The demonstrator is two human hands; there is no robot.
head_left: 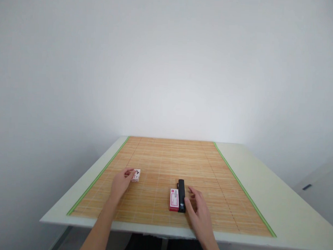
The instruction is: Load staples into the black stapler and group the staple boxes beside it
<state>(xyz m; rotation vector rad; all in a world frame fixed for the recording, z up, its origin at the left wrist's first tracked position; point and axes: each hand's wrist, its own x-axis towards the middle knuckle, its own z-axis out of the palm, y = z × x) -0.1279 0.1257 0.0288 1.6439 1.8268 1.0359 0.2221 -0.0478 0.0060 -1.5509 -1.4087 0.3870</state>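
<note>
My left hand (122,182) has its thumb and fingers closed on the left side of a small white box (136,175) with dark and reddish print, at the left of the bamboo mat (165,157). Nearer the front edge lies a black stapler (181,196), pointing away from me. Against its left side is a red and white box (174,199) with a printed label. My right hand (198,208) is just right of the stapler, fingers curved and apart. Its thumb tip is at the stapler's side; whether it touches cannot be made out.
The mat has green edging and covers the middle of a white table (263,179). A plain white wall (168,66) stands at the table's far edge. My legs in dark clothing (146,245) are below the front edge. A dark handle (307,187) shows on a pale surface at right.
</note>
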